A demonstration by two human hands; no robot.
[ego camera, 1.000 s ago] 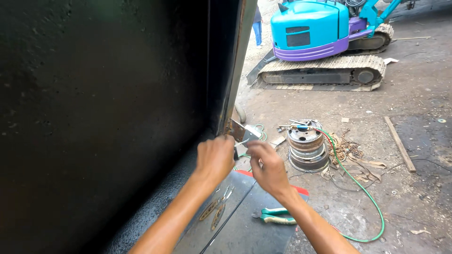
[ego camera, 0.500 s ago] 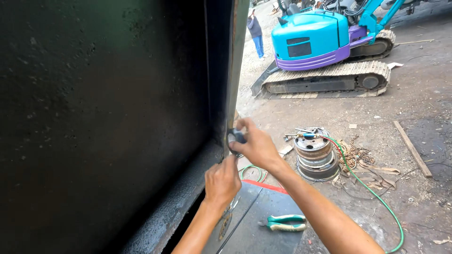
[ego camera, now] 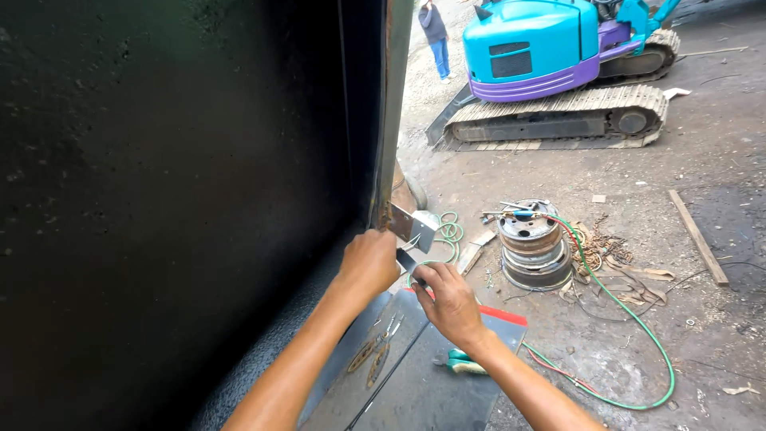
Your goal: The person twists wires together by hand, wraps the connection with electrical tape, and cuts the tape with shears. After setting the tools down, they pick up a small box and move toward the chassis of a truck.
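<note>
My left hand [ego camera: 369,263] and right hand [ego camera: 449,299] both pinch a small dark tool [ego camera: 405,259] just under the bracket [ego camera: 411,227] at the panel's [ego camera: 159,199] edge, fastening apparently unfinished.

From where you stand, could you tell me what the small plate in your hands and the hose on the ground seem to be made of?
The small plate looks like bare steel: grey, shiny, flat, sharp-edged. The hose looks like rubber or plastic: green, smooth, lying in loose curves. Both hands, left and right, are beside the plate.

Turquoise-and-purple excavator [ego camera: 550,60], green hose [ego camera: 638,319]
</note>
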